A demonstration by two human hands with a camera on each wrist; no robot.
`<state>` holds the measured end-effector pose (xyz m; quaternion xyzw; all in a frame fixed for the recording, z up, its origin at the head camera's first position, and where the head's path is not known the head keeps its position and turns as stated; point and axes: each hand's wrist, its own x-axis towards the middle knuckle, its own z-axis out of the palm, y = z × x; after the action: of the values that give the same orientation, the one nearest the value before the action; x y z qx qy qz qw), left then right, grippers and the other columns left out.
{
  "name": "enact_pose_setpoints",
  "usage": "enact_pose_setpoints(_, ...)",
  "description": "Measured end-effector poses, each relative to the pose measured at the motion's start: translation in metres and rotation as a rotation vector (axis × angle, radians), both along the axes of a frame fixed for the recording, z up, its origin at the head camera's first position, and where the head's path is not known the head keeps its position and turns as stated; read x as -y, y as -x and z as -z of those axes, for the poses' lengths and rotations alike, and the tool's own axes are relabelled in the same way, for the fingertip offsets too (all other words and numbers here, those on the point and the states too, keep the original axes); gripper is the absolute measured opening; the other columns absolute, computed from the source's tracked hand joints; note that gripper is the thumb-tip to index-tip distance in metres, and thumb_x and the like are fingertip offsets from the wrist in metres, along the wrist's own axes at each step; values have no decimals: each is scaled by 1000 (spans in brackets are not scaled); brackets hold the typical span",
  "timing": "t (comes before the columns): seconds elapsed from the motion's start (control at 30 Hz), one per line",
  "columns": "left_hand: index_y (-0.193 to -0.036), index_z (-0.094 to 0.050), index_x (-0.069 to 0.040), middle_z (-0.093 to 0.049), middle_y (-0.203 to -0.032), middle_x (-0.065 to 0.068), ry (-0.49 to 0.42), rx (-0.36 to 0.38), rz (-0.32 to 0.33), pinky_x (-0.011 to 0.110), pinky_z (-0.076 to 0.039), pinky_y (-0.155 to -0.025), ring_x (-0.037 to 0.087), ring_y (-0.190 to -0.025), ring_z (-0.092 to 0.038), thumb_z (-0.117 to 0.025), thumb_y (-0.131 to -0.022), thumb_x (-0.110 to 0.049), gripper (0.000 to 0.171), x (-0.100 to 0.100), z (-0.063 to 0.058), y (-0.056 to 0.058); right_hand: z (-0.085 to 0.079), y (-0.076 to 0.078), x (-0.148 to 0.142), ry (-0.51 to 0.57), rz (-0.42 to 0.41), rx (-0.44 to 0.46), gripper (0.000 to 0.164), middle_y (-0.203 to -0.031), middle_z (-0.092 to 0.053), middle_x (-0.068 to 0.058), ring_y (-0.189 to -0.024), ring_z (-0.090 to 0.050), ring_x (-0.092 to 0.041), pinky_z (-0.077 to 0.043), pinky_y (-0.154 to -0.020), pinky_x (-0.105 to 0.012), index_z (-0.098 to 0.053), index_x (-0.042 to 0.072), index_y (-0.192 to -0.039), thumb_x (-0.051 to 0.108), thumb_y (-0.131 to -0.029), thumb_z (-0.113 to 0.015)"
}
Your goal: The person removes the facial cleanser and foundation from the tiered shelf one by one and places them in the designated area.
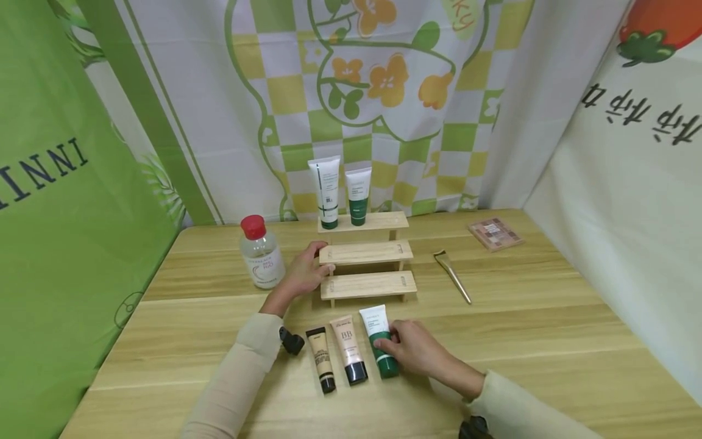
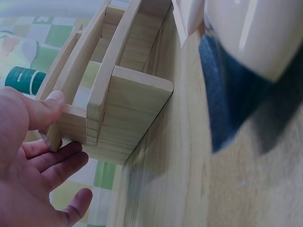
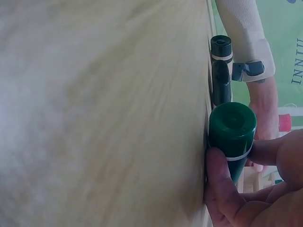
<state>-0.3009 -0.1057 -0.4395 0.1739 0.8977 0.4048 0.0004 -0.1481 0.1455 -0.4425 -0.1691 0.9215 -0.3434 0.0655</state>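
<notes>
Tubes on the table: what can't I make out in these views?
- Head: fine print on the BB tube, too small.
- Head: part of the green-capped tube, covered by the right hand.
- Left wrist: rest of the nearest tube, cut off by the top and right edges.

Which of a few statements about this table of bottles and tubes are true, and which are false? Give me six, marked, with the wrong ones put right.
1. The right hand holds a white-and-green tube. True.
2. The left hand touches nothing. False: it grips the wooden stand.
3. Two tubes stand on the top step. True.
4. The brush lies left of the stand in the head view. False: the brush lies to its right.
5. The bottle has its red cap on. True.
6. The palette sits on the stand. False: the palette lies on the table.
</notes>
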Motion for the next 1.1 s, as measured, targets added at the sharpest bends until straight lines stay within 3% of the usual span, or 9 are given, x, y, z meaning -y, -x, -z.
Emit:
enact_pose_setpoints(0.53,-142,-42,-7,-52,-140,19,2,0,-19,49,-32,-113,36,-134,-44,-66,-94,-22,56,3,-4,0,-5,0,3,-19,-8,-11,35,-56,-46,5,-48,-41,-5,-32,-43,-19,-52,12,-66,27,-93,-67)
enact_pose_setpoints(0.7,-142,-42,-8,-52,-141,18,10,10,-27,49,-33,-112,36,-134,-45,-67,-93,-23,57,4,-2,-1,-14,5,-2,-53,62,-46,34,-60,-54,-2,-48,-43,-8,-37,-44,-22,-57,7,-71,30,-93,-67)
enact_pose_setpoints(0.83,-142,-42,-7,-52,-141,19,15,-10,-21,49,-34,-111,36,-133,-46,-67,-93,-22,56,5,-2,-2,-48,23,-12,-65,145,-227,33,-73,-59,-5,-57,-49,-11,-44,-52,-26,-64,-3,-98,29,-94,-66)
enact_pose_setpoints(0.93,-142,-42,-7,-52,-141,18,25,-14,-23,49,-35,-111,36,-133,-46,-66,-94,-22,56,4,-2,-2,-85,43,-21,51,173,-352,41,-86,-60,-11,-73,-57,-19,-52,-64,-32,-57,-10,-119,24,-96,-63)
enact_pose_setpoints(1.1,-141,-42,-6,-53,-140,19,23,-3,-20,48,-35,-111,36,-132,-47,-66,-94,-22,56,1,-3,-3,-134,86,-30,200,166,-489,51,-110,-58,-24,-100,-58,-36,-54,-85,-45,-47,-13,-132,19,-96,-63)
